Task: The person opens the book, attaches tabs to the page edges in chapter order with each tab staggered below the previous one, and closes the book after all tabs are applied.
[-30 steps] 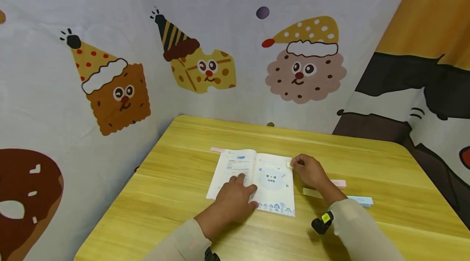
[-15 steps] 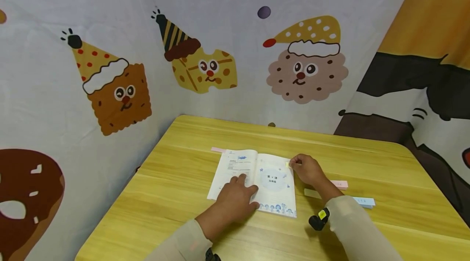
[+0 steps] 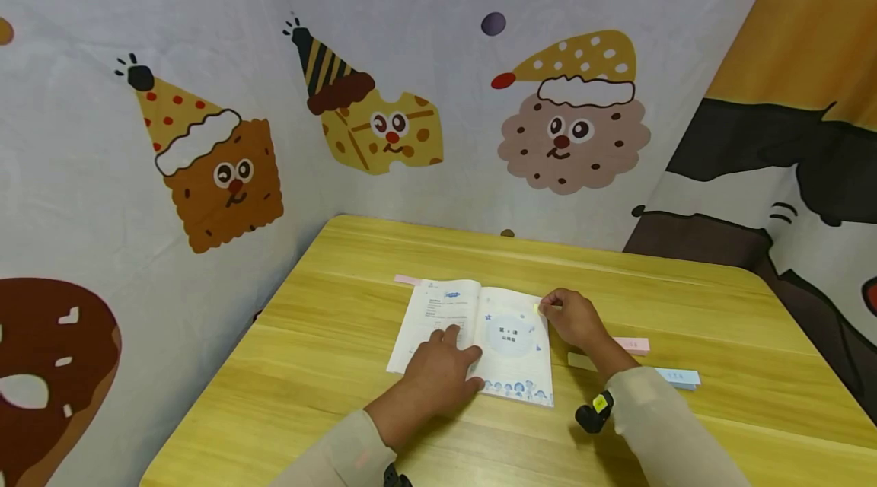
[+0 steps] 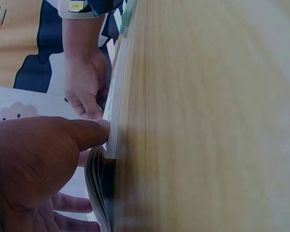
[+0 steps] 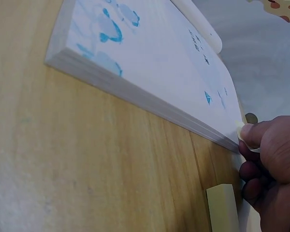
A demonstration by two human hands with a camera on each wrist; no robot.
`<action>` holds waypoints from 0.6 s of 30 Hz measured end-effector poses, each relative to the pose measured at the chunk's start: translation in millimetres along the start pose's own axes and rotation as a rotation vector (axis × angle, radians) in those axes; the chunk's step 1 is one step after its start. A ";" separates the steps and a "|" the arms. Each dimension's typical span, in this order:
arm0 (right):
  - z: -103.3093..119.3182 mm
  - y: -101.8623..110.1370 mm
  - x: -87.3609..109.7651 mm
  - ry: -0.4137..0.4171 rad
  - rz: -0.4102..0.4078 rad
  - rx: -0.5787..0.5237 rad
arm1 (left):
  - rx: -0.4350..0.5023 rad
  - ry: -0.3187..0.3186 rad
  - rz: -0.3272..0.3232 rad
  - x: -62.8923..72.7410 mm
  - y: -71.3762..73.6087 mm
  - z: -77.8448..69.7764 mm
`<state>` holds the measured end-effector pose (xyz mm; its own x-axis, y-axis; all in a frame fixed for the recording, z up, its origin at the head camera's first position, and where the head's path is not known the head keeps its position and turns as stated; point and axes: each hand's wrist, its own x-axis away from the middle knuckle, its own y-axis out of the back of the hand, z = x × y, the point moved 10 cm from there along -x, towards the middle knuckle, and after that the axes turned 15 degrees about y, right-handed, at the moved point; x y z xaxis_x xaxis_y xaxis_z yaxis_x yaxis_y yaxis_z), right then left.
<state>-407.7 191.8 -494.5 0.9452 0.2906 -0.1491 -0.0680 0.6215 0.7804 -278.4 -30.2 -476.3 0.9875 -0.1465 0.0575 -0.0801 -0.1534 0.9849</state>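
Observation:
An open book (image 3: 514,362) with blue-printed pages lies on the wooden table (image 3: 329,426). My left hand (image 3: 437,374) presses its left page with spread fingers, the thumb near the lower edge by the spine; the left wrist view shows this thumb (image 4: 89,133) straight along the page edge. My right hand (image 3: 574,319) pinches a small yellow sticky note (image 3: 537,309) at the outer edge of the right page, near the far corner. In the right wrist view, thumb and forefinger cover most of that note (image 5: 240,129), while the other fingers curl below.
A pink strip (image 3: 406,279) sticks out past the left page's far corner. Right of the book lie a yellow pad (image 3: 581,360), a pink pad (image 3: 636,345) and a blue pad (image 3: 678,377), partly behind my right forearm. A cartoon-printed cloth (image 3: 411,205) hangs behind the table.
My right forearm has shifted slightly left, uncovering more of the blue pad. The right fingers stay at the yellow sticky note on the page edge. My left hand has kept its place.

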 end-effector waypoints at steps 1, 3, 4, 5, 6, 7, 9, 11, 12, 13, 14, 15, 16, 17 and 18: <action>-0.2 -0.4 0.1 0.001 -0.003 -0.001 | -0.001 0.000 0.000 0.1 -0.2 0.1; -0.4 -1.1 0.0 0.000 -0.007 -0.001 | -0.002 0.001 -0.001 0.4 -0.2 0.4; -0.5 -1.2 0.0 0.000 -0.010 -0.002 | -0.003 0.000 -0.001 0.5 -0.3 0.5; -0.5 -1.3 -0.1 -0.001 -0.014 -0.002 | -0.004 0.000 -0.003 0.7 -0.2 0.5; -1.0 -1.7 0.0 -0.003 -0.016 -0.004 | -0.004 0.000 -0.003 0.7 -0.2 0.7; -0.9 -2.0 0.3 -0.005 -0.017 -0.004 | -0.006 0.000 -0.004 0.7 -0.6 0.7; -1.3 -2.2 0.8 -0.014 -0.023 -0.007 | -0.006 -0.003 -0.005 0.7 -0.7 0.3; -1.6 -2.9 1.3 -0.020 -0.026 -0.009 | -0.007 -0.004 -0.007 0.7 -0.7 -0.1; -1.5 -3.2 1.5 -0.019 -0.027 -0.008 | -0.008 -0.005 -0.008 0.7 -0.6 -0.3; -1.2 -3.4 1.7 -0.019 -0.030 -0.006 | -0.009 -0.006 -0.010 0.7 -0.6 -0.3; -1.0 -3.6 1.8 -0.018 -0.032 -0.003 | -0.009 -0.007 -0.011 0.7 -0.6 -0.4; -0.9 -3.7 1.9 -0.016 -0.035 0.000 | -0.009 -0.007 -0.011 0.9 -0.5 -0.3; -0.7 -4.1 2.1 -0.016 -0.037 0.001 | -0.008 -0.007 -0.011 0.9 -0.5 -0.3; -0.2 -4.3 2.2 -0.011 -0.038 0.003 | -0.008 -0.007 -0.010 1.0 -0.5 -0.2; -0.3 -4.3 2.3 -0.011 -0.041 0.006 | -0.006 -0.007 -0.009 1.0 -0.6 -0.2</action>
<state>-405.3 190.0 -498.4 0.9507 0.2565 -0.1745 -0.0269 0.6284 0.7774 -277.4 -30.1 -476.9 0.9872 -0.1522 0.0470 -0.0699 -0.1488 0.9864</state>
